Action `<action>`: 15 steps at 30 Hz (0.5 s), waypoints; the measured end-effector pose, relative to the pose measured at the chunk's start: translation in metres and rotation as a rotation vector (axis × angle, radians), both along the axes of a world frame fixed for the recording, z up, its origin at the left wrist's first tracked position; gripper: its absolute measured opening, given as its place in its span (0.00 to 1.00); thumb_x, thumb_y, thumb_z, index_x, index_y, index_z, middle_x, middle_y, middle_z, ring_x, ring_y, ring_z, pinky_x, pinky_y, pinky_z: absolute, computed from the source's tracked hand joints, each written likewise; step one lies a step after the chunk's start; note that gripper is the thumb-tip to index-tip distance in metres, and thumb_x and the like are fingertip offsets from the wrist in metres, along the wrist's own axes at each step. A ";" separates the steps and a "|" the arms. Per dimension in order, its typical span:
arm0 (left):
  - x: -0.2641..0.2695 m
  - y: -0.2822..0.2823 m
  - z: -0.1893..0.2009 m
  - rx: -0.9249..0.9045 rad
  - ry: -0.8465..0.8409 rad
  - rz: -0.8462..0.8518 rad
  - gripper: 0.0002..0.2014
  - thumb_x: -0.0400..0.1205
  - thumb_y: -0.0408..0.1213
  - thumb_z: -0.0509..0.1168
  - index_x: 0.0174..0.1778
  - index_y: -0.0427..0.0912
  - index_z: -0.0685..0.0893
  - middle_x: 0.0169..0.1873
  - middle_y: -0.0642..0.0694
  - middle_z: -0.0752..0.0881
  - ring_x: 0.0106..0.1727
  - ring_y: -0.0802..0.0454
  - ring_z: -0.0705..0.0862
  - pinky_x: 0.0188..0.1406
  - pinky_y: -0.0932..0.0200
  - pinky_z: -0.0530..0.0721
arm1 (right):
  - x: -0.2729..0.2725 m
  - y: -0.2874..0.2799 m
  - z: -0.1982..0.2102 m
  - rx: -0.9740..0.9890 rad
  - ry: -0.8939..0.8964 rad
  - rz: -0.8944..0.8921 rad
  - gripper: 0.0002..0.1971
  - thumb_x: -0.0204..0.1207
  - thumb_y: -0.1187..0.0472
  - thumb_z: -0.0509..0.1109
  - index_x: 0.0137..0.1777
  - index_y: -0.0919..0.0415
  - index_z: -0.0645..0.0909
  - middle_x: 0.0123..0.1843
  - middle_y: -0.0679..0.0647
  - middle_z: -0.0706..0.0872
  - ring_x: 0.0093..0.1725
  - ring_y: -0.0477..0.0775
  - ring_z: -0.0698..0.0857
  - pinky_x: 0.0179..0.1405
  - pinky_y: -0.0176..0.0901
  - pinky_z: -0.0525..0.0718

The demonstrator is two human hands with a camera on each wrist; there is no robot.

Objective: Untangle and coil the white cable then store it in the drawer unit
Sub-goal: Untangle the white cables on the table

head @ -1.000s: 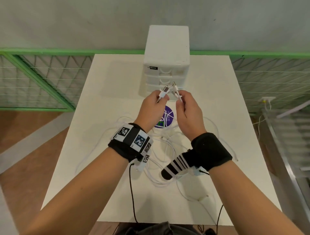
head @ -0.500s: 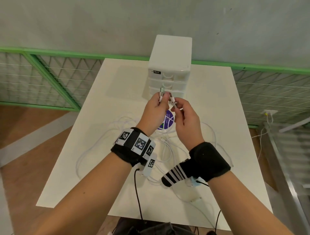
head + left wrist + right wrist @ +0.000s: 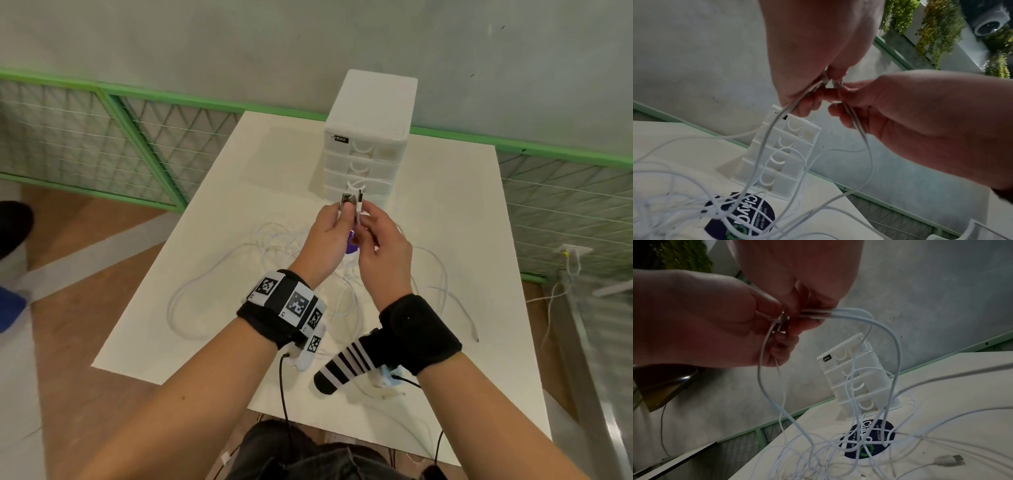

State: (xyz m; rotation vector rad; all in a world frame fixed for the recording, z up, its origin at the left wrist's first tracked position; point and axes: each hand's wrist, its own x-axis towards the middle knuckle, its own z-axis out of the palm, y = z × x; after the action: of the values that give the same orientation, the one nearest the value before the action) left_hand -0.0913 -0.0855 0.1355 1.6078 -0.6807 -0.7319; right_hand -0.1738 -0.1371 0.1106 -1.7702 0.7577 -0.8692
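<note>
Both hands are raised at 12 o'clock over the tabletop (image 3: 212, 212), the left hand (image 3: 327, 236) and right hand (image 3: 383, 246) each pinching a plug end of the white cable (image 3: 191, 298), probably to pair the ends before coiling. Its loops lie tangled below at 6 o'clock, in front of the closed drawer unit (image 3: 371, 137); the fingers hide exactly how the plugs meet, and the wrists cover part of the tangle
</note>
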 end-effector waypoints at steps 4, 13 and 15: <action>-0.013 0.007 0.004 -0.048 0.008 0.012 0.12 0.89 0.39 0.48 0.45 0.44 0.75 0.53 0.42 0.74 0.39 0.69 0.82 0.33 0.82 0.77 | -0.006 0.003 0.001 0.027 -0.016 0.017 0.15 0.78 0.74 0.62 0.63 0.65 0.80 0.47 0.40 0.83 0.44 0.22 0.81 0.46 0.16 0.77; -0.017 0.011 0.000 0.047 0.012 -0.079 0.18 0.88 0.45 0.48 0.64 0.36 0.73 0.54 0.44 0.82 0.55 0.53 0.81 0.58 0.61 0.78 | -0.005 0.007 0.003 0.089 -0.037 -0.038 0.08 0.76 0.69 0.66 0.51 0.57 0.79 0.43 0.48 0.89 0.41 0.34 0.86 0.42 0.23 0.82; -0.012 0.009 0.002 0.080 -0.023 -0.074 0.18 0.88 0.45 0.49 0.61 0.34 0.74 0.52 0.43 0.82 0.53 0.52 0.81 0.56 0.60 0.78 | -0.003 0.007 0.004 0.077 -0.039 -0.036 0.10 0.75 0.71 0.66 0.47 0.55 0.75 0.39 0.45 0.87 0.36 0.33 0.85 0.37 0.23 0.80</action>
State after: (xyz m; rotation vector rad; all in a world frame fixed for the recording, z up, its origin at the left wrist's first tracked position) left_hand -0.1031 -0.0764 0.1374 1.6733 -0.7386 -0.8043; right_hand -0.1765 -0.1297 0.1145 -1.6718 0.7896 -0.8851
